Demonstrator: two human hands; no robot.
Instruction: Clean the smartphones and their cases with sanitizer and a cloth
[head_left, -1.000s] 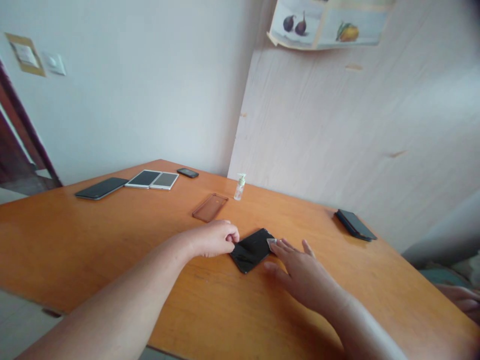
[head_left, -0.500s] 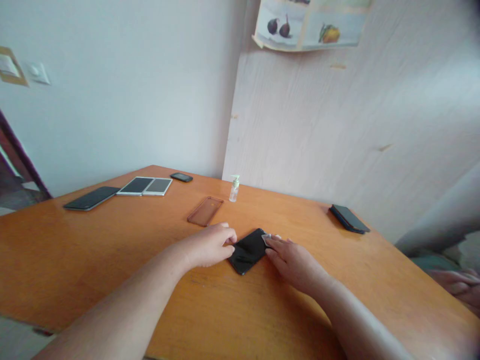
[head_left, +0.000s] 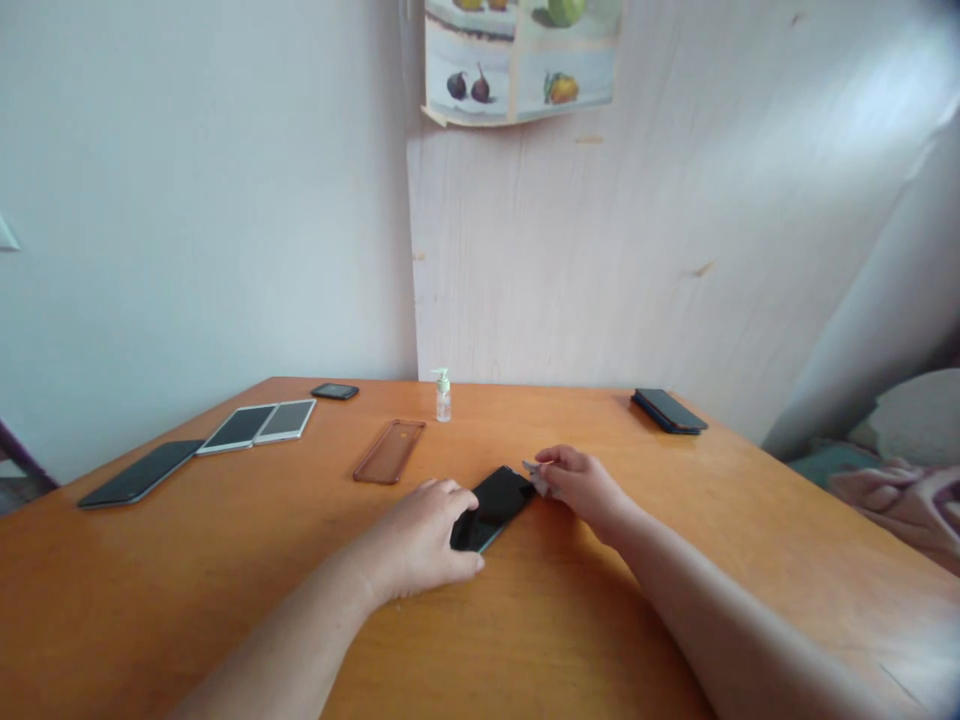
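A black phone lies screen up in the middle of the orange table. My left hand rests on the phone's near left end, fingers curled round its edge. At the phone's far right corner, my right hand has its fingers pinched on a small white wipe that touches the phone.
A clear brownish phone case and a small pump bottle stand behind the phone. Three phones lie in a row at the left, a small dark one beyond them. Another black phone lies far right. Cloth sits off the table's right.
The camera swung right and rose. My right hand went from flat with spread fingers to a pinch on the wipe at the phone's corner. My left hand slid to the phone's near end.
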